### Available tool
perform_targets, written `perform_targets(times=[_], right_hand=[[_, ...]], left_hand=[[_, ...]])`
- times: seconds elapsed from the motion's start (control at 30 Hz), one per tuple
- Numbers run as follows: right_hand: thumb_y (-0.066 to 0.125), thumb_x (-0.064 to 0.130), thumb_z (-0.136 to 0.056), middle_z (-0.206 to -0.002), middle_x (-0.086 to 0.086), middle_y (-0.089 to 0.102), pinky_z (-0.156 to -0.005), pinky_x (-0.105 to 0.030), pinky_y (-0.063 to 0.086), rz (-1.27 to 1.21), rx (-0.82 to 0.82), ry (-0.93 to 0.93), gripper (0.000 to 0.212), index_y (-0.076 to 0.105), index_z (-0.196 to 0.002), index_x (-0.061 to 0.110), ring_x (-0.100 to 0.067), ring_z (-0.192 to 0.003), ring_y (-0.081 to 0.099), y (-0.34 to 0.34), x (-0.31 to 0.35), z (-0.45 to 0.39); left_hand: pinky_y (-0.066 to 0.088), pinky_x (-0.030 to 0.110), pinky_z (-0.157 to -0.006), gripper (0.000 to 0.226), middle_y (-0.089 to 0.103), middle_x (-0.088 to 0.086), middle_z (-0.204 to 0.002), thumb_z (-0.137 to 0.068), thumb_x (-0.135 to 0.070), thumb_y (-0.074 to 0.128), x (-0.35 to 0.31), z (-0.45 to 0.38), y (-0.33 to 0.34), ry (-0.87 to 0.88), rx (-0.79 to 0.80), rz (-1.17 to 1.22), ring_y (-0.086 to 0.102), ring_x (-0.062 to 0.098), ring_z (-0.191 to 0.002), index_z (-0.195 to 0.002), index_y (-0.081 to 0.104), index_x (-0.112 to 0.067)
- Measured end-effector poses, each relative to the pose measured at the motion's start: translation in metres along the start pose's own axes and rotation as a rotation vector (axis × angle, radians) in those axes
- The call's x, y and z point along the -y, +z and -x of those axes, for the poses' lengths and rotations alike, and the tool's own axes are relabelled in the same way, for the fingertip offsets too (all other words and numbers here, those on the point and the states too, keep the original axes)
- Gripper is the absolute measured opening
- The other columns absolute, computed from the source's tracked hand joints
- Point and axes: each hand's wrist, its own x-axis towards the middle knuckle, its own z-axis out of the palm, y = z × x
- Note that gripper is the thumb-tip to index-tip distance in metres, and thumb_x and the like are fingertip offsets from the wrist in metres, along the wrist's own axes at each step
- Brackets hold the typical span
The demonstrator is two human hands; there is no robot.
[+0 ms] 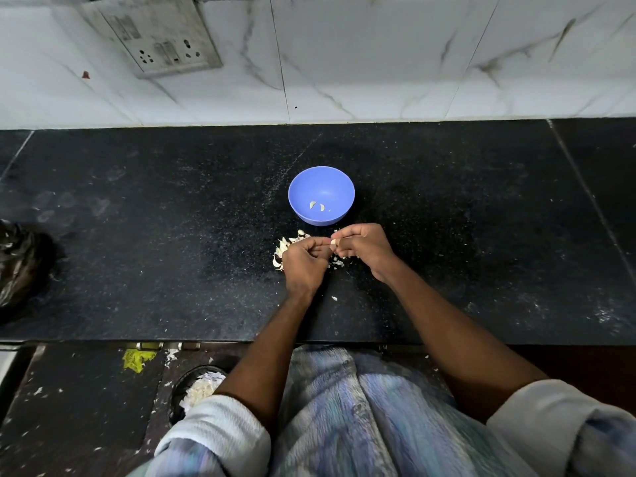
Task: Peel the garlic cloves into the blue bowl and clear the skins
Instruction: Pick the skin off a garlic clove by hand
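A blue bowl (321,187) stands on the black counter and holds two peeled cloves (317,205). Just in front of it, my left hand (304,261) and my right hand (361,247) meet, both pinching one garlic clove (333,242) between their fingertips. A heap of unpeeled cloves and skins (283,249) lies on the counter, partly hidden behind my left hand. Loose skin bits (339,262) lie under and between the hands.
A black plastic bag (20,263) sits at the counter's left edge. Below the counter, on the floor, a dark bin (196,390) holds garlic skins. A switchboard (155,32) hangs on the tiled wall behind. A small skin flake (334,298) lies near my left wrist.
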Motion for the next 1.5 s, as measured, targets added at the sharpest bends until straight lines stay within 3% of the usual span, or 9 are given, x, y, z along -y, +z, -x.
perform_targets(times=[0.27, 0.43, 0.57, 0.63, 1.0, 1.13, 1.23, 1.37, 1.5], right_hand=[[0.074, -0.001, -0.088, -0.083, -0.016, 0.077, -0.064, -0.024, 0.058, 0.073, 0.01, 0.01, 0.008, 0.073, -0.095, -0.002, -0.015, -0.067, 0.07, 0.001, 0.004, 0.004], [0.056, 0.007, -0.095, -0.068, 0.009, 0.068, -0.062, -0.021, 0.049, 0.363, -0.126, -0.143, 0.023, 0.078, -0.088, 0.01, 0.0, -0.058, 0.059, 0.01, 0.004, -0.002], [0.078, 0.008, -0.086, -0.075, 0.008, 0.076, -0.076, -0.027, 0.061, 0.445, -0.153, -0.255, 0.006, 0.082, -0.088, 0.012, -0.002, -0.069, 0.071, 0.013, 0.011, 0.0], [0.08, 0.004, -0.082, -0.076, 0.005, 0.077, -0.078, -0.031, 0.063, 0.426, -0.149, -0.271, 0.012, 0.081, -0.091, 0.012, -0.005, -0.071, 0.074, 0.014, 0.012, 0.0], [0.079, 0.013, -0.084, -0.102, 0.009, 0.079, -0.087, -0.032, 0.058, 0.435, -0.322, -0.407, 0.014, 0.081, -0.096, 0.02, -0.01, -0.079, 0.074, 0.04, 0.056, -0.027], [0.073, 0.022, -0.089, -0.076, 0.01, 0.074, -0.068, -0.03, 0.052, 0.455, -0.419, -0.508, 0.009, 0.076, -0.082, 0.017, -0.01, -0.066, 0.067, 0.048, 0.051, -0.015], [0.074, 0.015, -0.086, -0.064, 0.01, 0.065, -0.063, -0.032, 0.052, 0.569, -0.269, -0.558, 0.004, 0.076, -0.083, 0.017, -0.005, -0.057, 0.052, 0.055, 0.037, -0.006], [0.07, 0.001, -0.081, -0.101, 0.003, 0.074, -0.078, -0.039, 0.056, 0.851, -0.021, -0.478, 0.027, 0.077, -0.095, 0.023, -0.022, -0.086, 0.068, 0.066, 0.019, -0.001], [0.069, 0.0, -0.076, -0.094, 0.005, 0.073, -0.077, -0.039, 0.058, 0.934, 0.032, -0.374, 0.03, 0.077, -0.09, 0.026, -0.024, -0.09, 0.07, 0.08, 0.012, 0.0]], left_hand=[[0.062, 0.031, -0.066, 0.006, 0.076, -0.013, -0.073, -0.091, -0.02, 0.081, 0.001, 0.003, 0.0, 0.027, -0.006, -0.143, 0.073, 0.006, -0.066, -0.087, 0.084, -0.022], [0.052, 0.033, -0.055, 0.041, 0.064, -0.001, -0.055, -0.096, -0.03, 0.074, 0.0, 0.0, 0.001, -0.045, -0.111, -0.197, 0.051, 0.004, -0.049, -0.062, 0.067, -0.008], [0.059, 0.025, -0.068, 0.016, 0.074, -0.016, -0.072, -0.087, -0.011, 0.077, -0.001, 0.0, -0.001, -0.036, -0.073, -0.231, 0.069, 0.0, -0.066, -0.081, 0.081, -0.025], [0.059, 0.027, -0.066, 0.008, 0.074, -0.017, -0.071, -0.088, -0.022, 0.08, -0.002, 0.002, -0.002, -0.042, -0.05, -0.262, 0.07, 0.004, -0.065, -0.082, 0.08, -0.027], [0.061, 0.026, -0.082, 0.024, 0.079, -0.015, -0.098, -0.095, -0.005, 0.069, 0.002, -0.002, -0.013, 0.04, 0.06, -0.227, 0.073, 0.0, -0.08, -0.103, 0.082, -0.024], [0.056, 0.023, -0.074, 0.017, 0.078, -0.011, -0.083, -0.098, -0.011, 0.068, 0.005, 0.0, -0.022, 0.0, -0.067, -0.14, 0.07, 0.003, -0.071, -0.097, 0.082, -0.02], [0.055, 0.02, -0.081, 0.033, 0.079, -0.009, -0.093, -0.091, 0.006, 0.061, 0.014, -0.002, -0.038, 0.009, -0.219, -0.153, 0.071, 0.005, -0.083, -0.098, 0.082, -0.019], [0.049, 0.009, -0.087, 0.047, 0.077, -0.005, -0.104, -0.081, 0.015, 0.056, 0.026, -0.008, -0.055, 0.02, -0.276, -0.164, 0.07, 0.007, -0.094, -0.107, 0.081, -0.014], [0.051, 0.014, -0.089, 0.049, 0.075, -0.006, -0.106, -0.084, 0.016, 0.053, 0.035, -0.007, -0.068, -0.023, -0.294, -0.166, 0.07, 0.008, -0.096, -0.108, 0.081, -0.016]])
